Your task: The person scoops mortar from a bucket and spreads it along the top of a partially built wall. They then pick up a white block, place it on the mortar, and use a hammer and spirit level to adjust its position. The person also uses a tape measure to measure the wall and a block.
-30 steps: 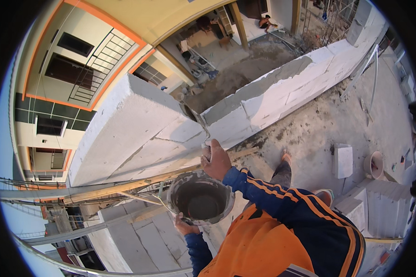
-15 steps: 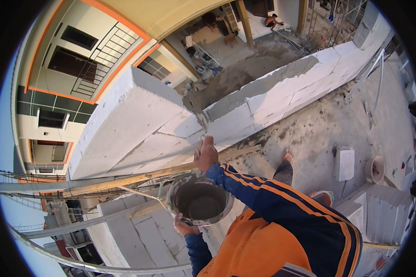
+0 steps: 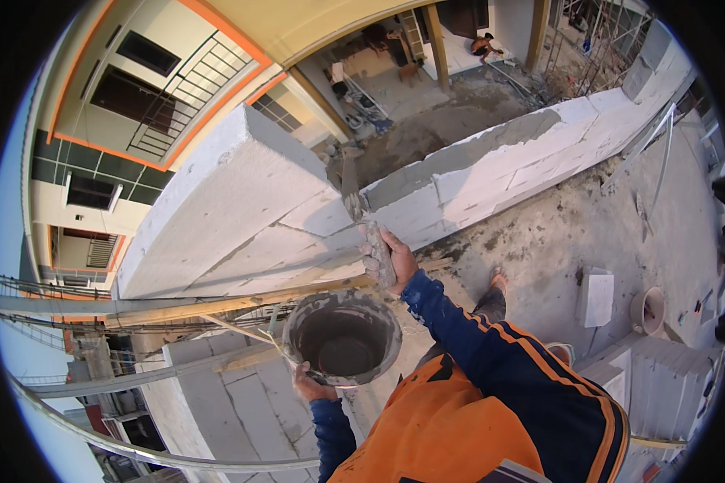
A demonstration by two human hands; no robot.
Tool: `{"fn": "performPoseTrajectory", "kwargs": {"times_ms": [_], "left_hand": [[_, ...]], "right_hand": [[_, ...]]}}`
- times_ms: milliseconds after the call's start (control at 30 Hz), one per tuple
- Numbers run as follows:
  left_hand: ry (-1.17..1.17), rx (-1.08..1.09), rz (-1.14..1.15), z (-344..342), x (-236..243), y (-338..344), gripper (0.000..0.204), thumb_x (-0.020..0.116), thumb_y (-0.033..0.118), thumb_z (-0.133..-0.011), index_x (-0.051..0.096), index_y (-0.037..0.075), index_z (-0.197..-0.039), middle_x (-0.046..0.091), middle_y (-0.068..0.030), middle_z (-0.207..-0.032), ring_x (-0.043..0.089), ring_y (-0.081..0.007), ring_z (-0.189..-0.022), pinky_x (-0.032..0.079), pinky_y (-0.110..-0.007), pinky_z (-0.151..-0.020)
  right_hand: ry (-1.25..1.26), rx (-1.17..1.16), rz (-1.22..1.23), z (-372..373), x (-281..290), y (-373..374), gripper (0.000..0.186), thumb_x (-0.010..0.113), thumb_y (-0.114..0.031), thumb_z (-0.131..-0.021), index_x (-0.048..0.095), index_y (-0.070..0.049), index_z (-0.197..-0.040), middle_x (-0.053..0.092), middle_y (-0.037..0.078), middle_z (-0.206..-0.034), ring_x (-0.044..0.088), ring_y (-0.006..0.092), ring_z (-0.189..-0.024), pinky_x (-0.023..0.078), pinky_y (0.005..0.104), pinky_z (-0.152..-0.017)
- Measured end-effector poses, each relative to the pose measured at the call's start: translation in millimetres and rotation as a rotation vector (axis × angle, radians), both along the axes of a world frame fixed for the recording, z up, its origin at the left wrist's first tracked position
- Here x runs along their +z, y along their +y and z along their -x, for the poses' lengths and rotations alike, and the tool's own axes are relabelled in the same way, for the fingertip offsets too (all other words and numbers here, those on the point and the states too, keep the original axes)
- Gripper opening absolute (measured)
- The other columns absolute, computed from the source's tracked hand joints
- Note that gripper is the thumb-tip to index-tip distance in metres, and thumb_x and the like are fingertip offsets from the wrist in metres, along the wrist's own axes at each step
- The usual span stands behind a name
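My right hand [image 3: 398, 259] is closed around the mortar-crusted handle of a trowel [image 3: 381, 253]. Its narrow grey blade [image 3: 350, 181] points away from me, over the gap beside a tall white block [image 3: 225, 189]. Wet grey mortar [image 3: 475, 153] covers part of the top of the white block wall [image 3: 507, 173] to the right. Below the trowel, my left hand [image 3: 310, 386] grips the lower left rim of a dark, mortar-smeared bucket [image 3: 370, 322]. The bucket is tilted toward me, with grey mortar low inside it.
A wooden plank [image 3: 177, 312] runs along the wall's near side. Right of me are a loose white block [image 3: 596, 298], a pale bucket [image 3: 647, 312] and stacked blocks [image 3: 669, 386]. Beyond the wall, a person [image 3: 483, 48] crouches on the lower level.
My right hand has turned, so the trowel's handle now shows, and has shifted slightly right. The bucket, still in my left hand, has moved a little up and left.
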State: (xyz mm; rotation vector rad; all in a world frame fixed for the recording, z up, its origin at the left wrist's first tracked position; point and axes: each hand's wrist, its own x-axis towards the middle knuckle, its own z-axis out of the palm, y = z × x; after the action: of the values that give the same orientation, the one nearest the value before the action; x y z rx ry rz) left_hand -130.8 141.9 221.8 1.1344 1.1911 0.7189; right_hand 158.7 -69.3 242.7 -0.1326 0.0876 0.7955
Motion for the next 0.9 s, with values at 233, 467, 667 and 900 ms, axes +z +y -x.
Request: {"fn": "performPoseTrajectory", "kwargs": {"times_ms": [233, 467, 667, 900], "left_hand": [[-0.175, 0.053, 0.192, -23.3, 27.6, -19.6, 0.011, 0.056, 0.011, -0.074, 0.058, 0.005, -0.083, 0.058, -0.0034, -0.087, 0.058, -0.0196, -0.082, 0.050, -0.033, -0.074], [-0.149, 0.046, 0.179, -33.6, 30.3, -22.9, 0.011, 0.057, 0.008, -0.072, 0.058, 0.005, -0.083, 0.059, -0.0044, -0.090, 0.059, -0.0200, -0.083, 0.050, -0.033, -0.075], [-0.191, 0.098, 0.213, -15.2, 29.3, -23.2, 0.013, 0.057, 0.011, -0.072, 0.058, 0.005, -0.083, 0.059, -0.0048, -0.090, 0.058, -0.0198, -0.083, 0.049, -0.034, -0.075], [-0.102, 0.121, 0.151, 4.0, 15.7, -16.7, 0.012, 0.058, 0.012, -0.071, 0.058, 0.005, -0.080, 0.059, -0.0059, -0.087, 0.058, -0.0201, -0.081, 0.049, -0.035, -0.075]], "right_hand": [[0.135, 0.171, -0.019, 76.6, -17.0, -95.2, 0.049, 0.042, -0.041, -0.103, 0.046, -0.007, -0.137, 0.059, 0.005, -0.084, 0.055, 0.0151, -0.054, 0.047, 0.0293, -0.046], [0.242, 0.215, -0.085, -12.0, -28.4, -79.5, 0.051, 0.035, -0.039, -0.104, 0.043, -0.002, -0.139, 0.057, 0.007, -0.086, 0.051, 0.0113, -0.049, 0.045, 0.0260, -0.041], [0.185, 0.232, -0.386, -13.1, 0.7, -65.7, 0.048, 0.034, -0.036, -0.105, 0.045, -0.001, -0.136, 0.053, 0.005, -0.084, 0.050, 0.0123, -0.052, 0.045, 0.0264, -0.043], [0.039, 0.311, -0.292, -60.4, 11.1, -84.9, 0.054, 0.030, -0.038, -0.105, 0.037, 0.001, -0.142, 0.054, 0.009, -0.086, 0.054, 0.0146, -0.047, 0.050, 0.0297, -0.039]]}}
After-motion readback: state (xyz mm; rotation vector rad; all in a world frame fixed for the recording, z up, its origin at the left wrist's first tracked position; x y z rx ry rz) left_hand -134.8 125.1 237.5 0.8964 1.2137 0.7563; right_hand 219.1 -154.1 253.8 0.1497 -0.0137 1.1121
